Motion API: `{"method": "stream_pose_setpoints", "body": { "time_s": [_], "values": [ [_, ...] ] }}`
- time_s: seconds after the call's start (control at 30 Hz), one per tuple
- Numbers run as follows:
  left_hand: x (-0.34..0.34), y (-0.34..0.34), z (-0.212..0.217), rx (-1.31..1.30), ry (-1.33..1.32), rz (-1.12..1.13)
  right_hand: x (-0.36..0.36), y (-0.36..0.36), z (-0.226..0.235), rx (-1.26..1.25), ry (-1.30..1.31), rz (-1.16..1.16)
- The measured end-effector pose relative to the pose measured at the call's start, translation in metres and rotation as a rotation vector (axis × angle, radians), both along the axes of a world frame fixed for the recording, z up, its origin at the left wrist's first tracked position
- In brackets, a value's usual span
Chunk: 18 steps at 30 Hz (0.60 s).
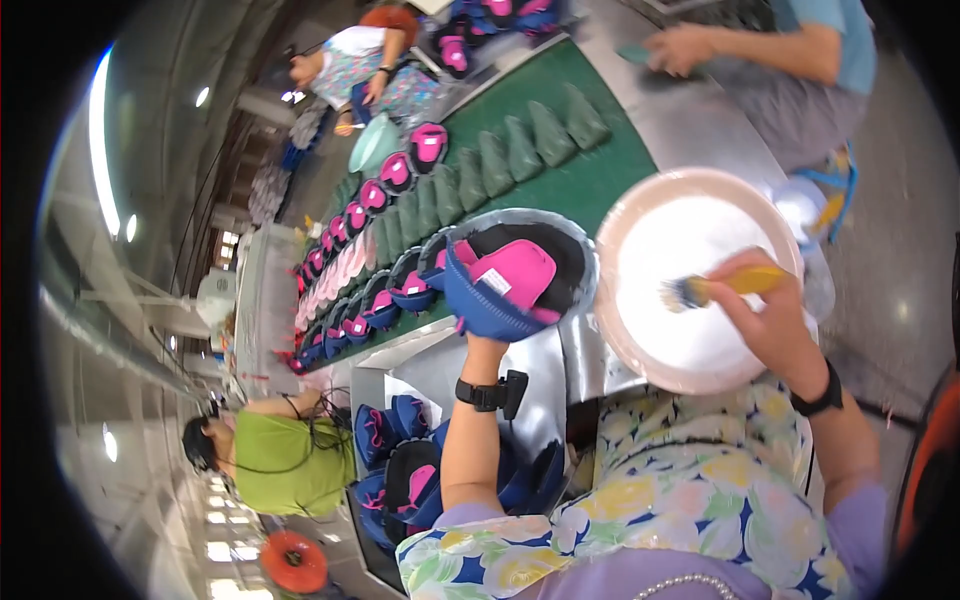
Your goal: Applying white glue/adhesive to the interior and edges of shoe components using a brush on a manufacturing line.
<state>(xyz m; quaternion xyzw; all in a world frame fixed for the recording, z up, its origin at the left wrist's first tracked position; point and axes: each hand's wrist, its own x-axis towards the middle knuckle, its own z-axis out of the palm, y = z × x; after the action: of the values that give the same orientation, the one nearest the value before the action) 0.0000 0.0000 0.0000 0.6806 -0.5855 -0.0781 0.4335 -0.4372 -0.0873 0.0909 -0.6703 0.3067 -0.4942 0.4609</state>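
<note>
My left hand [487,348] holds up a dark blue shoe upper [490,310] with a bright pink lining and a small white label inside. Most of its fingers are hidden beneath the upper. In my right hand [768,315] is a brush [690,292] with a yellow handle, gripped between thumb and fingers. Its bristles point left, over or touching the white liquid [660,240] in a wide pale pink basin [610,270]; I cannot tell which. Behind the raised upper lies a round, dark-bottomed tray [585,240] with a grey rim.
A green work surface [620,150] carries rows of dark green pieces [470,180] and pink-lined uppers [428,145]. More blue uppers [410,480] pile up left of my forearm. Co-workers sit at the far left, the far right [800,60] and lower left [290,460].
</note>
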Motion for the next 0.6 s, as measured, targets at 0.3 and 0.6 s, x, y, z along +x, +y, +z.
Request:
{"method": "stream_pose_setpoints", "body": {
  "time_s": [0.3,0.6],
  "values": [
    [0.042,-0.085,-0.014,0.085,1.333,0.070,-0.024,-0.018,-0.024,0.285,0.136,-0.062],
    [0.161,-0.093,-0.069,0.154,0.529,0.803,-0.027,-0.038,-0.034,0.264,0.318,0.020]
  ]
}}
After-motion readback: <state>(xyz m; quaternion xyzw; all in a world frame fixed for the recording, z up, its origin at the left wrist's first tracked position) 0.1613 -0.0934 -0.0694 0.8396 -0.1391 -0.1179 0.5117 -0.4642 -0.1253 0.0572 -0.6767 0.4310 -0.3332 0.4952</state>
